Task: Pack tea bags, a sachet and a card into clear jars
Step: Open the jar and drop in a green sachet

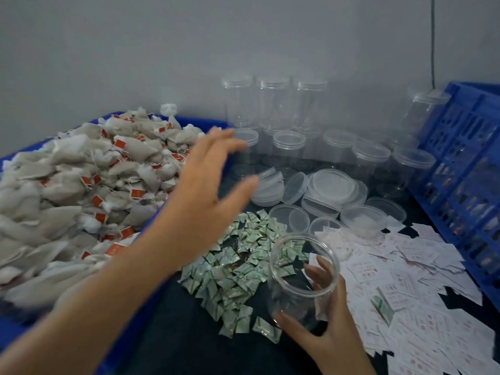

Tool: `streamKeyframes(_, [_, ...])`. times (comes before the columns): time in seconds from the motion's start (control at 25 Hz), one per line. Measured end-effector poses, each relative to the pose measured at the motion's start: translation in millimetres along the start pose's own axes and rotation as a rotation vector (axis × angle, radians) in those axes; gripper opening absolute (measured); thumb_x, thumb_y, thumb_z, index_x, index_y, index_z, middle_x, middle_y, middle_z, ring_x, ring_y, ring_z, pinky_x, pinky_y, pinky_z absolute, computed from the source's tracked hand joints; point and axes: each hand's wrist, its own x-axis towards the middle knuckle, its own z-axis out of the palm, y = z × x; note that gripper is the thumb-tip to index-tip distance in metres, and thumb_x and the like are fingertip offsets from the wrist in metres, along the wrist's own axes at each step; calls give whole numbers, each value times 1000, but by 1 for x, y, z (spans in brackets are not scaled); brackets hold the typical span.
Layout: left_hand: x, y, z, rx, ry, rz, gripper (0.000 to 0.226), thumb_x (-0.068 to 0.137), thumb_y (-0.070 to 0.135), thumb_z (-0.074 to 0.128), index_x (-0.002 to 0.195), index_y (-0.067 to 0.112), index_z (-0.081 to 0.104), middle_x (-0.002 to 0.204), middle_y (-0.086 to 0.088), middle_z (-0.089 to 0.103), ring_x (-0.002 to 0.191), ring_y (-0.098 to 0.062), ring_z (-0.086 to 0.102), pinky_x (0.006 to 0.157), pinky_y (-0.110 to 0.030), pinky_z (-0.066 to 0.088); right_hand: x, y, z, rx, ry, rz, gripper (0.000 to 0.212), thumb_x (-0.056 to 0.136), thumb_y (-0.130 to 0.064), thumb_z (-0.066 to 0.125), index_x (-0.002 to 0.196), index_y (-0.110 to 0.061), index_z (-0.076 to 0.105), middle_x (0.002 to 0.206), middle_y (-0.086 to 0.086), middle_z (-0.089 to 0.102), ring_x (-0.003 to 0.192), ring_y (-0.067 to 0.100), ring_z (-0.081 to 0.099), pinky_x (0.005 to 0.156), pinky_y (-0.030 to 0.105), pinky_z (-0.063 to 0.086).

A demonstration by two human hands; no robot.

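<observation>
R hand [324, 328] is gripping empty-looking jar [292, 293]; L hand [208, 174], fingers spread, nothing held, is hovering up-left of jar. Prob. starting fill; next: grab tea bags [81, 185] left of jar.

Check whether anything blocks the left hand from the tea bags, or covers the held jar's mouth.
Nothing visible does. The left hand hovers beside the tea bags; the clear jar in the right hand is lidless.

Blue slatted crate [470, 123] at right; grey wall [135, 50] behind; cable [433, 36] down wall.
</observation>
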Motion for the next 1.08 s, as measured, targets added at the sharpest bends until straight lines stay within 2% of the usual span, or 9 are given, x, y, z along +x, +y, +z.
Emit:
streamKeyframes(0.08, [36,-42,-16,224,50,-10,28,93,22,49,119,14,56,136,0,46,130,-15,39,104,-20,25,1,3,1,-25,14,2,106,49,-73,86,137,-62,29,134,-32,50,123,-15,48,87,12,47])
streamKeyframes(0.16, [57,-98,-19,404,-30,-223,25,93,5,51,117,7,58,135,-9,49,126,-23,42,104,-29,31,2,5,0,-25,8,-10,105,45,-75,87,132,-67,30,132,-33,51,121,-16,50,89,17,46])
streamKeyframes(0.24, [54,-151,-16,565,-284,-472,37,94,8,52,131,8,50,146,-12,40,131,-30,38,109,-43,32,4,9,0,-10,22,-30,102,43,-72,89,128,-70,33,128,-33,55,117,-15,53,90,13,48])
streamKeyframes(0.36, [32,-206,-13,801,-617,-602,70,96,35,53,153,24,14,161,1,4,148,-29,3,114,-57,17,9,15,3,2,13,-46,103,39,-70,92,125,-73,35,124,-35,57,113,-15,57,88,17,49])
streamKeyframes(0.68, [34,-192,-21,956,-241,-460,34,82,20,68,114,10,59,111,-12,63,106,-30,53,85,-42,46,11,32,3,36,-6,-32,111,41,-59,98,135,-58,39,125,-25,60,118,-4,60,93,4,43])
streamKeyframes(0.76, [45,-169,-33,819,-1,-426,27,86,13,66,113,6,65,102,-15,68,97,-29,60,85,-43,50,10,29,3,34,-12,-40,109,44,-60,97,135,-58,38,125,-26,60,118,-6,59,93,3,42])
streamKeyframes(0.88, [66,-100,-44,177,209,-346,22,89,8,65,110,8,69,95,-3,70,84,-10,62,83,-24,51,10,21,1,3,-12,-62,106,46,-65,93,134,-60,35,126,-29,58,119,-8,57,93,15,50])
streamKeyframes(0.96, [63,-41,-41,-240,58,-260,22,85,0,65,103,13,71,84,8,70,75,2,63,74,-10,49,9,17,0,-15,-11,-55,108,45,-70,90,135,-60,31,129,-33,54,119,-12,53,93,19,49])
streamKeyframes(1.08, [32,28,-11,-481,-386,-159,29,83,-4,64,96,20,71,85,5,72,81,-2,66,78,-18,55,6,8,0,46,-11,-23,108,43,-71,89,133,-62,32,128,-35,52,120,-15,51,88,8,48])
